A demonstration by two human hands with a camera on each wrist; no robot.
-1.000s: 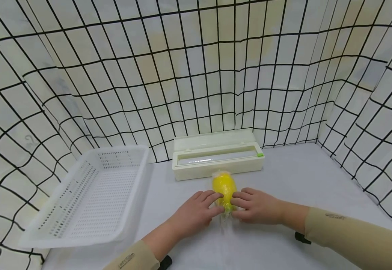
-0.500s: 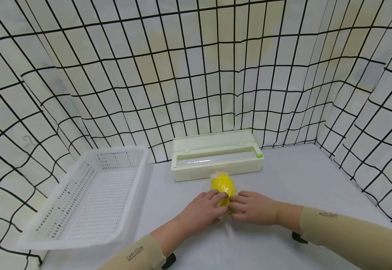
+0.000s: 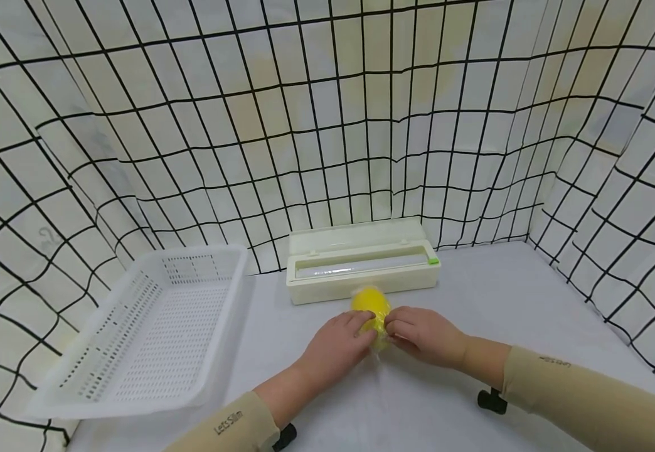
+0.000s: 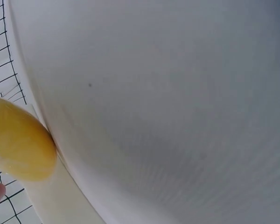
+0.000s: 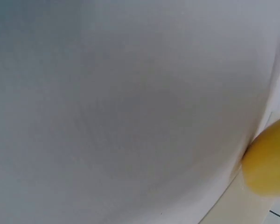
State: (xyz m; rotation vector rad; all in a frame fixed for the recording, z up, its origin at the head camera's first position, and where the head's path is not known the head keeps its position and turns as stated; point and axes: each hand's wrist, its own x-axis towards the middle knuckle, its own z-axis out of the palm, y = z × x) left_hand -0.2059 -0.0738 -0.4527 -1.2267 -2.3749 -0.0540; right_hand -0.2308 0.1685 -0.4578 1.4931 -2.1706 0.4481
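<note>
A yellow oval fruit (image 3: pixel 369 301) in clear cling film (image 3: pixel 381 342) lies on the white table, close in front of a cling film box; its exact kind I cannot tell. From the left, my left hand (image 3: pixel 335 345) holds the fruit's near part with curled fingers and thumb. My right hand (image 3: pixel 426 336) pinches the film at the fruit's right side. Both wrist views catch the yellow fruit at an edge: the left wrist view shows its rounded end (image 4: pixel 23 140), the right wrist view another part of the fruit (image 5: pixel 270 158). The fingertips partly hide the near end.
Behind the fruit stands the cream cling film box (image 3: pixel 361 285), its lid (image 3: pixel 356 235) raised and a film roll (image 3: pixel 361 265) inside. A white perforated basket (image 3: pixel 164 339) sits at the left. Black netting (image 3: pixel 327 138) over white sheeting encloses the back and sides.
Both hands have moved slightly up along the fruit, and the right fingers have curled in tighter at its side. The near end of the film is folded up closer to the fruit.
</note>
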